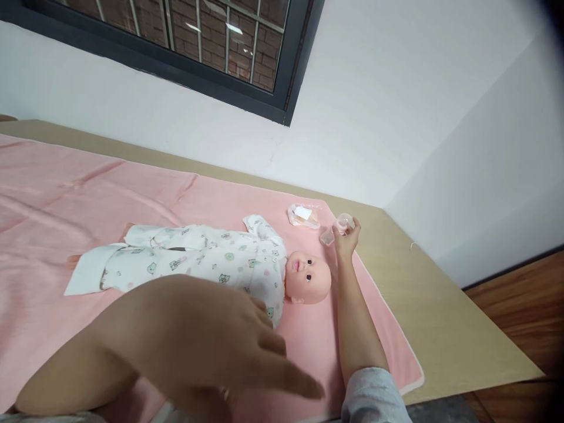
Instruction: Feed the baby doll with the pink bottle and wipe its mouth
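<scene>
My right hand (347,236) reaches to the far right edge of the pink blanket, its fingers closed round a clear plastic cup-like container (343,221). Beside it lies a small clear plastic piece (326,237); I cannot tell whether the two are joined. My left hand (207,341) is close to the camera, over the near part of the blanket, index finger stretched to the right and the other fingers partly bent. Nothing shows in it, though its palm side is hidden. Behind it a baby doll (308,279) lies on its back in white printed clothes (233,258), partly covered by this hand.
The pink blanket (53,182) covers much of a light wooden table (409,299). A small clear packet with a white label (303,215) lies above the doll's shoulder. White walls (352,117) and a dark-framed window (282,106) stand behind the table.
</scene>
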Motion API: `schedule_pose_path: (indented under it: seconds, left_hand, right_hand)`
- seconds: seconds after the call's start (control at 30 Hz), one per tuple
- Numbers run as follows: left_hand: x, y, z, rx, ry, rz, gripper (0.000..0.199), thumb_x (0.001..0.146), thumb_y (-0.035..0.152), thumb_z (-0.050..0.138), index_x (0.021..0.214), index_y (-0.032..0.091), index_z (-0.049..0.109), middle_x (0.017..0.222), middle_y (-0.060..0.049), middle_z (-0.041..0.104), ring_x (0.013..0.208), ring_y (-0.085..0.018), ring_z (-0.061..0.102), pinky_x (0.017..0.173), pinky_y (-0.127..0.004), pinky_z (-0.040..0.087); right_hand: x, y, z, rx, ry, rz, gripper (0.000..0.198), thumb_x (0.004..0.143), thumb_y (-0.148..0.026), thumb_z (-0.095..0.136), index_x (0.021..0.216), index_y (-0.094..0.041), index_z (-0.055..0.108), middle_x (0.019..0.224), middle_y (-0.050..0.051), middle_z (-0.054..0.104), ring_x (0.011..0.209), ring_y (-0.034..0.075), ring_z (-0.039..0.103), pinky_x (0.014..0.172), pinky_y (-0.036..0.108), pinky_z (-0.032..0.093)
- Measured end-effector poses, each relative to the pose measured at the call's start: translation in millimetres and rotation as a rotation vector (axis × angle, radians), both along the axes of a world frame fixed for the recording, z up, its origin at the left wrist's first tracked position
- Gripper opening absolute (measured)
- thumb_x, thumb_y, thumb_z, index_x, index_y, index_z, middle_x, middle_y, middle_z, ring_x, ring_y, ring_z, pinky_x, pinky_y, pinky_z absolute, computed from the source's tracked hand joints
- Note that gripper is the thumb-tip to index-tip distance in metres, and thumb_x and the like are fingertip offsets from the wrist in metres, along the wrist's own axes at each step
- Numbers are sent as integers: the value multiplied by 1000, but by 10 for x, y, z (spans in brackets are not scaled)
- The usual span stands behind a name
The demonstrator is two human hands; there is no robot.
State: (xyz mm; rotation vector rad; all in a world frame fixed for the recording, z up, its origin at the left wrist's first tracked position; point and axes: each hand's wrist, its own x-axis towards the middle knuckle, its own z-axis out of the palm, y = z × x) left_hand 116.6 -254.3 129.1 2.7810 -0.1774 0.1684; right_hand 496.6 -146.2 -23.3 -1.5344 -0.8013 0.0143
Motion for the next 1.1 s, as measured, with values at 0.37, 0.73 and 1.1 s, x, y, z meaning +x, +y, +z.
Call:
schedule_pose_path:
  seconds: [0.37,0.73,1.1]
  left_hand:
    - [277,674,-111,-103,-256,506,49,93,29,56,141,30,44,141,0,49,125,-23,50,101,-32,42]
    - [544,720,-264,-127,-596,780,69,85,35,63,145,25,31,139,-6,49,124,-25,50,99,-38,45]
    - [535,804,-273,-86,-569,910,77,76,29,64,146,23,32,132,-7,56,119,-29,55,93,-40,47]
  right_hand:
    - [-473,-78,631,271,4,265,84,64,-33,73,137,-23,34,111,7,63,104,18,63,102,42,46]
    - [-1560,-676,1143,319,-102,785,76,71,-40,73,137,-33,37,129,4,55,122,21,55,107,45,44]
    - [-1704,-670,1157,367,-5,888,71,70,-42,74,133,-30,42,136,7,51,130,23,48,111,50,39]
